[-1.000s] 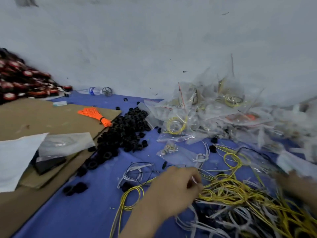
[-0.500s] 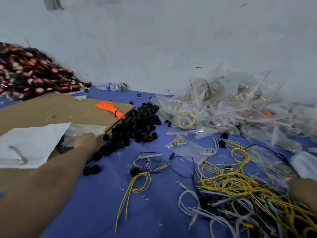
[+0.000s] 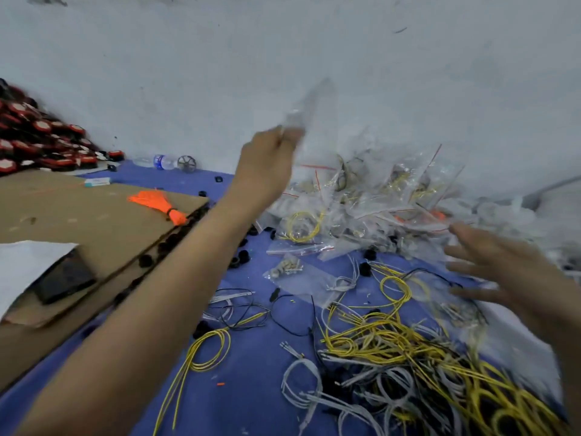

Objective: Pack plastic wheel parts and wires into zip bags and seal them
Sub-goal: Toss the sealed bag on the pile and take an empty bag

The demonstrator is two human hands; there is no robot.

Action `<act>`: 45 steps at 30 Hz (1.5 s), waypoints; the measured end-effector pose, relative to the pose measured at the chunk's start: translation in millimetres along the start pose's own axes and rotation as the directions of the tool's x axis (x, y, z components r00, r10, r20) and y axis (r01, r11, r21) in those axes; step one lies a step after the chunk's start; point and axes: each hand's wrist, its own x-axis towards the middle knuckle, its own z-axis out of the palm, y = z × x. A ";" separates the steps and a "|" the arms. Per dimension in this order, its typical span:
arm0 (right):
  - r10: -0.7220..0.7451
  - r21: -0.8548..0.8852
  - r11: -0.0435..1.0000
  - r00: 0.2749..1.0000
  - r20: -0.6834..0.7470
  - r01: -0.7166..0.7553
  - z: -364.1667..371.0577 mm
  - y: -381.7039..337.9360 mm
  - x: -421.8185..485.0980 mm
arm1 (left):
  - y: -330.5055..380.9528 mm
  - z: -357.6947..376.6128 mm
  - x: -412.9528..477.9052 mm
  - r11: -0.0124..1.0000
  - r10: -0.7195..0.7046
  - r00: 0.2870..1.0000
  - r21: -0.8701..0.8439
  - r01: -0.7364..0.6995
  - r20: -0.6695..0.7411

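**One clear zip bag held up in the left hand**

The zip bag point(image 3: 309, 111) is thin, transparent and motion-blurred. It is raised against the pale wall above the far heap, and whether anything is inside it cannot be told. The left hand point(image 3: 270, 152) pinches its lower edge with curled fingers. The right hand point(image 3: 509, 272) hovers over the wires with fingers straight and spread, holding nothing.

Beneath the raised bag lies a heap of filled bags point(image 3: 361, 199), too many and too overlapped to count; yellow wire coils and red seal strips show through them. One further flat bag of pale small parts point(image 3: 289, 269) lies apart, in front of the heap.

The wires point(image 3: 393, 357) form a tangled mass of yellow, white and black strands at lower right, with one separate yellow loop point(image 3: 204, 350) to its left. A few black wheel parts point(image 3: 242, 256) show beside the left forearm, which hides the others.

Everything rests on a blue cloth point(image 3: 251, 398). On the left lie one cardboard sheet point(image 3: 94, 209) carrying one orange bundle point(image 3: 157, 202), and one white sheet point(image 3: 25, 262). By the wall are one water bottle point(image 3: 157, 161), one grey spoked wheel point(image 3: 186, 163) and a red-and-black pile point(image 3: 37, 143).
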 end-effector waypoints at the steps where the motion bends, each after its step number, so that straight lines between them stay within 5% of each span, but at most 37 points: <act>1: 0.072 0.035 0.996 0.986 0.153 -0.079 -3.6 -19.5 8.0 | 11.3 19.5 -22.1 0.993 0.077 0.987 -0.100 -0.063 0.139; 3: 0.019 0.164 0.985 0.982 0.190 -0.050 10.4 -16.1 8.3 | 34.0 66.3 -78.9 0.953 0.279 0.839 -0.244 -0.181 0.468; 5: -0.012 0.244 0.970 1.000 0.011 0.009 13.9 -7.6 10.3 | 40.3 88.3 -110.5 0.908 0.415 0.643 -0.338 -0.248 0.644; 6: -0.013 0.249 0.968 0.998 -0.065 0.029 7.3 -2.8 11.5 | 33.6 91.6 -108.6 0.904 0.424 0.614 -0.351 -0.244 0.665; 9: -0.008 0.372 0.928 0.999 -0.036 0.021 -20.5 -2.9 14.1 | 23.7 81.3 -89.8 0.919 0.328 0.721 -0.383 -0.094 0.610; 11: -0.008 0.397 0.918 1.000 0.020 0.000 -37.2 -9.0 12.6 | 11.2 83.5 -77.5 0.930 0.125 0.891 -0.364 0.048 0.436; 12: -0.004 0.393 0.920 0.999 0.036 -0.011 -42.7 -11.6 10.7 | 6.1 85.6 -74.4 0.907 -0.021 0.905 -0.372 0.196 0.424; 14: 0.001 0.388 0.922 1.000 0.029 -0.012 -49.9 -10.5 9.3 | 1.4 92.9 -75.3 0.724 -0.235 0.770 -0.422 0.546 0.593; 16: 0.013 0.374 0.927 0.999 0.031 -0.023 -51.1 -9.0 6.2 | -2.5 98.6 -76.2 0.439 -0.184 0.620 -0.501 0.746 0.763; 17: 0.032 0.335 0.941 0.999 0.025 -0.038 -54.1 -6.3 6.2 | -4.1 100.5 -75.8 0.311 -0.112 0.606 -0.552 0.774 0.787; 19: 0.087 0.186 0.979 0.996 0.004 -0.086 -60.2 -3.8 6.4 | -6.2 100.8 -72.8 0.178 -0.031 0.687 -0.673 0.718 0.726; 22: 0.133 -0.142 0.981 0.991 -0.020 -0.135 -72.1 1.6 7.5 | -10.9 90.3 -65.2 0.293 -0.051 0.790 -0.747 0.597 0.611; 25: 0.173 -0.242 0.952 0.982 -0.071 -0.185 -81.2 8.3 10.5 | -11.6 81.0 -66.9 0.563 -0.014 0.792 -0.650 0.511 0.610; 28: 0.153 -0.336 0.924 0.982 -0.114 -0.183 -84.2 13.8 15.4 | -3.8 78.5 -71.1 0.673 0.000 0.840 -0.621 0.401 0.542; 30: 0.012 -0.511 0.850 0.973 -0.230 -0.132 -84.6 16.6 21.1 | 2.2 78.4 -72.7 0.705 -0.024 0.879 -0.614 0.353 0.477; 32: -0.249 -0.640 0.765 0.886 -0.390 -0.066 -80.4 12.0 20.3 | 8.4 80.0 -75.4 0.705 -0.062 0.891 -0.613 0.358 0.449; 34: -0.370 -0.492 0.859 0.832 -0.414 0.137 -67.5 -1.2 11.8 | 13.7 83.7 -80.2 0.708 -0.059 0.899 -0.617 0.345 0.435; 36: -0.326 -0.156 0.943 0.911 -0.252 0.294 -45.9 -12.9 -0.8 | 20.5 88.1 -86.4 0.722 0.006 0.895 -0.621 0.304 0.446; 38: -0.282 0.052 0.957 0.956 -0.077 0.286 -23.7 -16.5 -7.5 | 28.7 91.7 -93.3 0.711 0.108 0.861 -0.644 0.282 0.497; 41: -0.339 -0.036 0.941 0.938 -0.076 0.337 -5.3 -9.6 -2.3 | 33.7 95.4 -98.3 0.684 0.217 0.834 -0.689 0.242 0.508; 45: -0.298 0.036 0.953 0.953 -0.050 0.300 -4.3 -6.9 1.4 | 28.5 101.6 -97.1 0.689 0.143 0.868 -0.677 0.257 0.476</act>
